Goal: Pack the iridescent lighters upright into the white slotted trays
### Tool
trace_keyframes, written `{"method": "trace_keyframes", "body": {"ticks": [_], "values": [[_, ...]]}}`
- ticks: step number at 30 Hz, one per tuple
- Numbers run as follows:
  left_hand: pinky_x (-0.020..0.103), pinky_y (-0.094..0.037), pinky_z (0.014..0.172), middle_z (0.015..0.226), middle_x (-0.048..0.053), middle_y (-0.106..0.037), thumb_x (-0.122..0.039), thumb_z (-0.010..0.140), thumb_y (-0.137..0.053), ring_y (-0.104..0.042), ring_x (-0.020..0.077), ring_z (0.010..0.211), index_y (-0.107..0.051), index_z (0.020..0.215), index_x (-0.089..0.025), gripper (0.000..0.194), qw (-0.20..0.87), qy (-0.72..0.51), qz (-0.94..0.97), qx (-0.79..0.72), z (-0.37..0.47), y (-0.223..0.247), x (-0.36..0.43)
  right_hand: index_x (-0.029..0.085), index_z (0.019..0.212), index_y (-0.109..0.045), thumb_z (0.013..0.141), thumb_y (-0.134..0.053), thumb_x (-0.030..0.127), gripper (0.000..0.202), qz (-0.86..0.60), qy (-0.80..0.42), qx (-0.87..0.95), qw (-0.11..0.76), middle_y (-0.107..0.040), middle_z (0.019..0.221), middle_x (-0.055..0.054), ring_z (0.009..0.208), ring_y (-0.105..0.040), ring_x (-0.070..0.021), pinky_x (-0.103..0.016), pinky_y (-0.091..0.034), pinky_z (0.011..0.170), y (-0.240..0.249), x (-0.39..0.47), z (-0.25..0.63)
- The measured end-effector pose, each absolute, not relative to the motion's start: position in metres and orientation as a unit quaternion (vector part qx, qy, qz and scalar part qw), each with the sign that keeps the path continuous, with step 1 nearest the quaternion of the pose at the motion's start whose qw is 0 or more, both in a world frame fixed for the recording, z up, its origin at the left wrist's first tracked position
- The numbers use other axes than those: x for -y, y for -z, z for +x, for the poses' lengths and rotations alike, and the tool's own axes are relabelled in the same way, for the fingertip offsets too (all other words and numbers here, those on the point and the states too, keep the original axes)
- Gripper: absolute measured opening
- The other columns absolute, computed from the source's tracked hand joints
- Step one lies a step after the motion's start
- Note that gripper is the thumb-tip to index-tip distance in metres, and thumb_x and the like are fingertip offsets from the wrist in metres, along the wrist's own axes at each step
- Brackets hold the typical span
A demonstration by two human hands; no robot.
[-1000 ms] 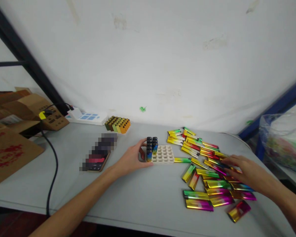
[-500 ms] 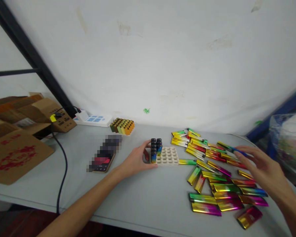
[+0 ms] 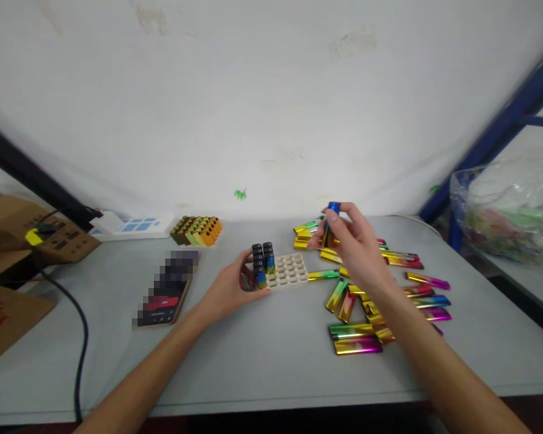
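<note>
My left hand [image 3: 228,283] is wrapped round the left end of a white slotted tray [image 3: 294,279], thumb along its near edge and fingers behind. Upright blue-and-gold lighters with black tops [image 3: 259,278] fill the tray's left end, beside my fingers. Above the far side of the pile, my right hand [image 3: 355,241] pinches a blue lighter [image 3: 333,207] held roughly upright; its lower part is partly hidden by the fingers. Shiny multicoloured lighters [image 3: 353,346] lie loose under and around my right forearm. One green-and-gold lighter [image 3: 323,275] lies against the tray's right end.
A phone [image 3: 181,289] lies left of my left hand. Behind it stands a full block of yellow and olive lighters [image 3: 196,231], near a white power strip [image 3: 136,226]. Cardboard boxes [image 3: 13,307] and a black cable [image 3: 84,325] are at left; a clear plastic bag [image 3: 502,211] is at right.
My right hand has moved left from the pile's far right, bringing the blue lighter up and turning it upright. My left hand stays at the tray. The view has shifted to the right.
</note>
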State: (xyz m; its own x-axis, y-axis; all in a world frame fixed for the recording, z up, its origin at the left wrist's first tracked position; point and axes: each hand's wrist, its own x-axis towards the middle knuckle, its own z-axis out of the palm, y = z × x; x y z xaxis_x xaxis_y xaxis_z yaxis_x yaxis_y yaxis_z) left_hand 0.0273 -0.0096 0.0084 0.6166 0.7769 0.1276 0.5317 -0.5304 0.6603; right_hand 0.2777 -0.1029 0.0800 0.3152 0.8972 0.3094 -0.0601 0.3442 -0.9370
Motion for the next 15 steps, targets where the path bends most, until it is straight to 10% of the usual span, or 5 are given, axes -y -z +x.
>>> {"method": "trace_keyframes", "body": {"ticks": [4,15], "values": [[0.029,-0.054,0.062,0.118,0.012,-0.073,-0.049,0.073,-0.085,-0.070,0.0186,0.074,-0.042,0.147,-0.018,0.091,0.298,-0.212,0.851,-0.378,0.027,-0.008,0.009,0.029,0.105,-0.047,0.097,-0.061,0.059,0.034,-0.437,-0.433,0.499,0.610,-0.058,0.073,0.007,0.049,-0.049,-0.0097,-0.023,-0.040,0.044,-0.057,0.096,0.249],[0.031,-0.057,0.068,0.119,0.012,-0.073,-0.049,0.072,-0.086,-0.070,0.0192,0.075,-0.043,0.147,-0.016,0.093,0.299,-0.212,0.847,-0.385,0.027,-0.006,0.010,0.022,0.061,-0.044,0.090,-0.051,0.073,0.058,-0.438,-0.585,0.397,0.555,-0.028,0.057,0.007,0.052,-0.023,-0.0108,-0.027,-0.019,0.049,-0.031,0.101,0.232]]}}
